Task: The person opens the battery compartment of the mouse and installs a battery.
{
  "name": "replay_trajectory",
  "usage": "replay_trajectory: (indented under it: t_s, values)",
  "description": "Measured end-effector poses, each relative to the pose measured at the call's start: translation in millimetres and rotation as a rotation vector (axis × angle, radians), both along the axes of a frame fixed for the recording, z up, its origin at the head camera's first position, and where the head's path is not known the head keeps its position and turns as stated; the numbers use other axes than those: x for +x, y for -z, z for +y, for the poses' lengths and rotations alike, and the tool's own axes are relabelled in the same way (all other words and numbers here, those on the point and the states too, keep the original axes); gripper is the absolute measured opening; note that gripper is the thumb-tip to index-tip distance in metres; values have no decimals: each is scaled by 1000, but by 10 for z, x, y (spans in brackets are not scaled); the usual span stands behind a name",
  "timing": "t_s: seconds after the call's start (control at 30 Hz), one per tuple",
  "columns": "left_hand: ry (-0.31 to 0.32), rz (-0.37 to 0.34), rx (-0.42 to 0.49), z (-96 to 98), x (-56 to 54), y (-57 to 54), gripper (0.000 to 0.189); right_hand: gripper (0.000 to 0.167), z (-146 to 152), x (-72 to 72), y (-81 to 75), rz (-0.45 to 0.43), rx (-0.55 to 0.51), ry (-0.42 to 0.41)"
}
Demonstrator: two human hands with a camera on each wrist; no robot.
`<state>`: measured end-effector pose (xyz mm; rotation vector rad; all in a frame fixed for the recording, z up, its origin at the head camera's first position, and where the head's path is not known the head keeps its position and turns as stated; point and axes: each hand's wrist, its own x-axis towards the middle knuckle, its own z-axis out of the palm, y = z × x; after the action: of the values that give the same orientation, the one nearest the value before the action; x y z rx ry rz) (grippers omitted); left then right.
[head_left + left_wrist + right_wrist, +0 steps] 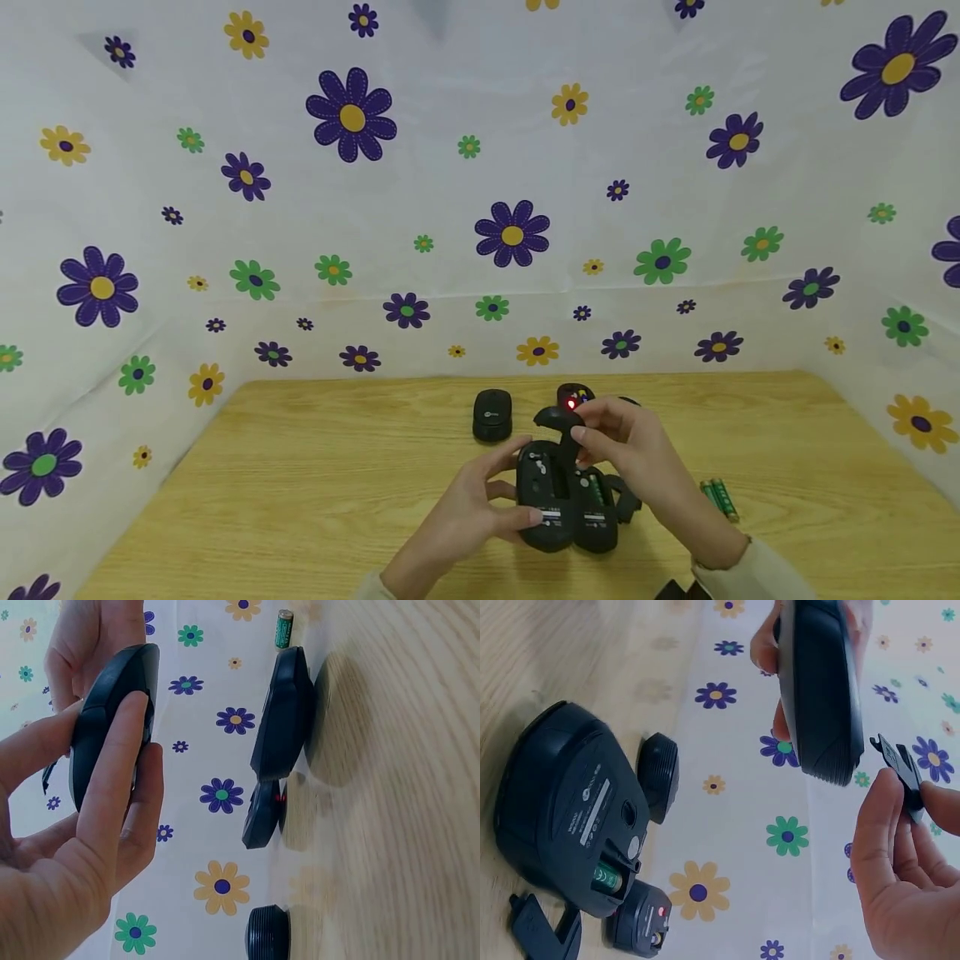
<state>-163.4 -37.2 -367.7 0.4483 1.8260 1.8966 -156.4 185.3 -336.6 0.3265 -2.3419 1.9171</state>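
My left hand (474, 504) holds a black computer mouse (542, 533) above the table, its labelled underside facing up with a dark open slot in it. Fingers and thumb grip the mouse by its sides. In my right hand (911, 862) a black battery cover (901, 771) is pinched between thumb and fingers, apart from the held mouse. Below lies a second black mouse (574, 802), upside down, with a green battery (607, 877) showing in its open compartment. Another loose black cover (546, 930) rests on the wood beside it.
A small black mouse (492, 415) stands further back on the wooden table (337, 467). Behind my right hand, an overturned mouse (573, 393) shows a red light. Green batteries (720, 500) lie at the right. A flowered cloth (420, 183) hangs around the table.
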Motion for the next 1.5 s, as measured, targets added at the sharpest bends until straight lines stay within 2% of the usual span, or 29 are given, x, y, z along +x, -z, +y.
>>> replay_trajectory:
  t_s: [0.23, 0.63, 1.13, 1.3, 1.5]
  values:
    - [-6, 17, 5, -83, -6, -11, 80, 25, 51, -64, -24, -58, -79, -53]
    - [-33, 45, 17, -268, 11, -38, 82, 28, 53, -179, 6, -112, -77, -56]
    - [-59, 54, -18, -427, 34, -84, 84, 27, 14, -295, 114, -104, -11, -96]
    - [-77, 47, -19, -473, 50, -79, 84, 25, -5, -326, 173, -134, 0, -106]
    - [-90, 32, -25, -529, 48, -72, 82, 21, -35, -355, 223, -132, 72, -118]
